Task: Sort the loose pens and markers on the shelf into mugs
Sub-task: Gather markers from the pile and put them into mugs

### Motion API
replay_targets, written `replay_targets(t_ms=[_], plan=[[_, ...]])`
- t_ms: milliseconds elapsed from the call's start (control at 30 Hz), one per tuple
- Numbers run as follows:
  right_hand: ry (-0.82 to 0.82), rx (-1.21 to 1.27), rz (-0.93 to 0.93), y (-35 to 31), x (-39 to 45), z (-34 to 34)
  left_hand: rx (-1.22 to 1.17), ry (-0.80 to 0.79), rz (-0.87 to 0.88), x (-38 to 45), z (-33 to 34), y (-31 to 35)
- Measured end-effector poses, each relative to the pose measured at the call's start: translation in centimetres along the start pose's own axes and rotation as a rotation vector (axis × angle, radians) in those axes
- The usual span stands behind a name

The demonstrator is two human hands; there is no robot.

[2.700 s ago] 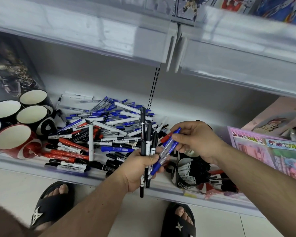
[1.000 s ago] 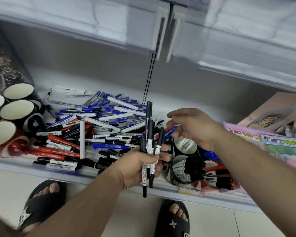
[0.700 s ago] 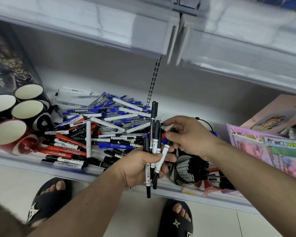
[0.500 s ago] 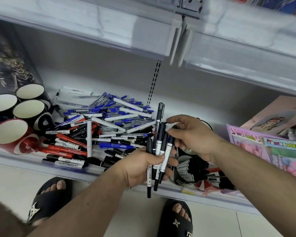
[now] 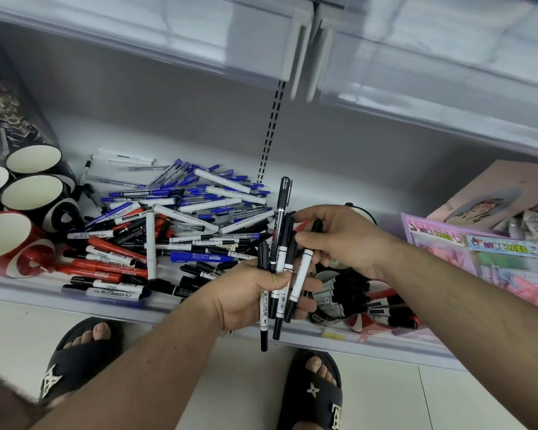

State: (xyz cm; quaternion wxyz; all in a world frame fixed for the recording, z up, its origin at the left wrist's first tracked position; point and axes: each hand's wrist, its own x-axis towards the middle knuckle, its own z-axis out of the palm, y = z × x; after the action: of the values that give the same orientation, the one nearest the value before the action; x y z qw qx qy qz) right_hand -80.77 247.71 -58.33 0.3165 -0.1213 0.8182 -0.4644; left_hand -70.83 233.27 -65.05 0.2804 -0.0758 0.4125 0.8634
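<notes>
My left hand (image 5: 249, 293) grips a bundle of black markers (image 5: 280, 252), upright in front of the shelf edge. My right hand (image 5: 339, 240) pinches the top of one black-and-white marker (image 5: 302, 274) that lies against the bundle in my left palm. A loose pile of blue, red, black and white pens and markers (image 5: 174, 231) covers the shelf to the left. Mugs lying on their sides under my right wrist hold black markers (image 5: 345, 293) and red ones (image 5: 382, 311).
Empty mugs stand at the left: a red one (image 5: 10, 243) and black ones (image 5: 38, 197). Pink packaged goods (image 5: 479, 256) fill the right of the shelf. An upper shelf (image 5: 261, 41) overhangs. My sandalled feet (image 5: 311, 392) are on the floor below.
The blue pen went from my right hand to the right. My right hand came back and now pinches a black-and-white marker beside the bundle in my left hand.
</notes>
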Motion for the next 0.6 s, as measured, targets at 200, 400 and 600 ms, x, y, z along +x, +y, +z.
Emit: replay_targets(t_ms=[200,400,600], plan=[[-0.041,-0.090,0.004,1.5,-1.1,-0.1,0.001,0.052,0.002,0.8,1.3,-0.8],[0.413,0.029,0.043,4.2,-3.9,-5.4,-0.060,0.316,0.111,1.2,-0.1,-1.2],[0.547,-0.422,0.068,9.0,-5.0,-5.1,-0.016,0.370,0.079,0.6,0.3,-2.3]])
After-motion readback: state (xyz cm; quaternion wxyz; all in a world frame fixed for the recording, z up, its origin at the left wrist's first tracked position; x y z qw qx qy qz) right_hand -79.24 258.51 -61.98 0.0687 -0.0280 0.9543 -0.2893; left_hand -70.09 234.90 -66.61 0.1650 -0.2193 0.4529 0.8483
